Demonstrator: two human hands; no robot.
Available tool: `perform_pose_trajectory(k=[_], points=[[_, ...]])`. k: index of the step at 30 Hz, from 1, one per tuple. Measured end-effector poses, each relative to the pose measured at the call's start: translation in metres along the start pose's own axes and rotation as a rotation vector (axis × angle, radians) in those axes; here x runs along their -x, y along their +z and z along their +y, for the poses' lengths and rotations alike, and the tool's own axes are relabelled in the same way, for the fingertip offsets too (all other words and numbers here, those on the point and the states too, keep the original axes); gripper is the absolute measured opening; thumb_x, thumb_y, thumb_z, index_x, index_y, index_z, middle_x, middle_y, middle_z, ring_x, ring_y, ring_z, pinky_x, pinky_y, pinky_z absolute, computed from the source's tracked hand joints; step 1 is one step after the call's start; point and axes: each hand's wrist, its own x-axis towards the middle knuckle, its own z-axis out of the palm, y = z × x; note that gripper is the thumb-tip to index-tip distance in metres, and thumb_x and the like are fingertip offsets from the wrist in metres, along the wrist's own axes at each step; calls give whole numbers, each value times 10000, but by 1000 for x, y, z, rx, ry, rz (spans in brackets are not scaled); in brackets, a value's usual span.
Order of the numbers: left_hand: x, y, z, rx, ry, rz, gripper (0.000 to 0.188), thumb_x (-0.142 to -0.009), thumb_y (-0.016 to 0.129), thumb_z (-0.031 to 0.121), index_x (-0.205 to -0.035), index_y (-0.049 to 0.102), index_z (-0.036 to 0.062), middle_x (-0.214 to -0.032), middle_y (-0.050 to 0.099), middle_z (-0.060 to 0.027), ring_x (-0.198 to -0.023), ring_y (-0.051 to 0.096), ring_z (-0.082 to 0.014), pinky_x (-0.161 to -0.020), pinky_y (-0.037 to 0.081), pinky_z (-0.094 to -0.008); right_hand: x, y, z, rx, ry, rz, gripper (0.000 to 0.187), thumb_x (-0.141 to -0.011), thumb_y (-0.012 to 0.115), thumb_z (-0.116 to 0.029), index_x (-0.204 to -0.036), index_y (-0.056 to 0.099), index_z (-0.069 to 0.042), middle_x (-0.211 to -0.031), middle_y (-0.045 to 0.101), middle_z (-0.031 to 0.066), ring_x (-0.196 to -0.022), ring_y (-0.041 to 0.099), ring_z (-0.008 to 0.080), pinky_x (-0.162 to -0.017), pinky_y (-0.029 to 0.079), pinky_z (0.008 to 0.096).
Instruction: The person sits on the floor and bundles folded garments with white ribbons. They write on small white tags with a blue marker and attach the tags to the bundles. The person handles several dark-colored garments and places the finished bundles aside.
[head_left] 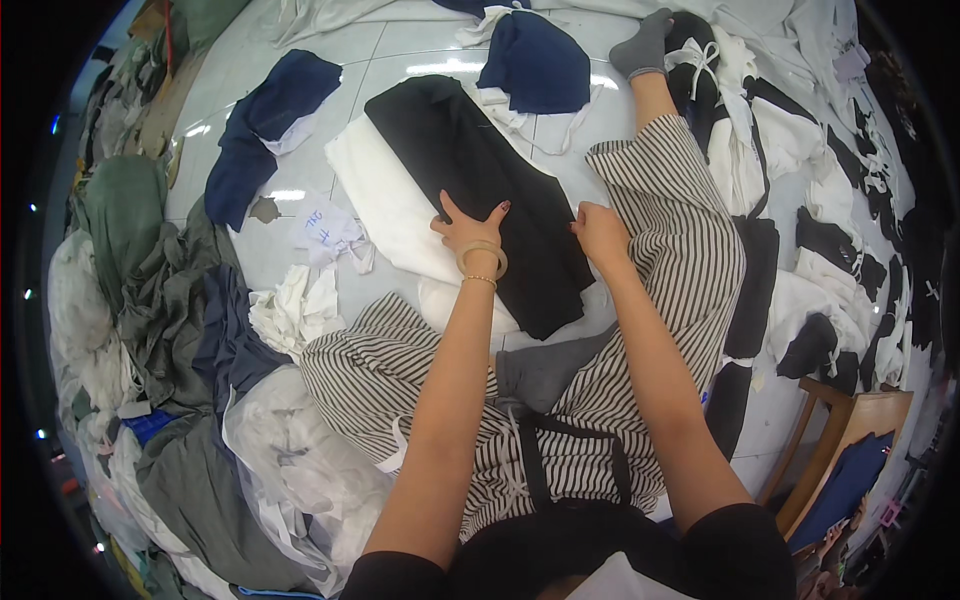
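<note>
A black cloth piece (455, 135) lies slantwise over a white cloth piece (365, 190) on the floor in front of me. My left hand (468, 232) rests on the middle of the black cloth, thumb and fingers spread. At the cloth's right edge, my right hand (602, 235) is closed, its fingertips pinched at the border. The curled fingers hide how much fabric they hold. Part of the white cloth shows to the left of the black one and below it.
Navy cloth pieces (535, 65) lie beyond, with another navy piece (265, 130) at left. A marked white bag (332, 232) is beside the white cloth. Grey-green fabric heaps (130, 230) fill the left; black and white pieces (800, 140) and a wooden stool (840, 450) occupy the right.
</note>
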Motion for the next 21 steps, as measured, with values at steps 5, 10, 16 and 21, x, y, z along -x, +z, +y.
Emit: perform_pose_trajectory(k=[5,10,16,21], points=[[0,-1,-4,11,-9,13,1078,-675,865,432,-1516,227,210,-1413,297,-227,-1231,463,-449,-962,498,-520,-4,-2,-6,-339,102,-147,253,-754,709,-151,-942,649,7,-840,688,198,-850,691,332,-741,529,409],[12,3,-18,143,92,22,1020,-725,847,353,-1521,226,210,-1352,324,-280,-1143,531,-450,-969,480,-463,-7,13,-3,-585,50,-265,388,-734,672,-131,-1061,630,74,-932,682,250,-862,673,331,-782,514,382],[16,4,-43,235,261,-42,811,-833,714,118,-1506,264,182,-1255,458,-314,-1120,522,-454,-976,430,-467,30,27,-44,-494,-563,-84,472,-808,542,-37,-1273,617,-68,-1055,700,173,-870,680,300,-784,530,359],[-5,3,-61,705,247,-62,714,-886,645,155,-1473,263,14,-1362,484,-255,-1223,496,-384,-1052,366,-396,58,28,-70,-62,-483,-190,391,-828,533,-24,-1187,656,-117,-979,610,143,-845,660,346,-755,529,472]])
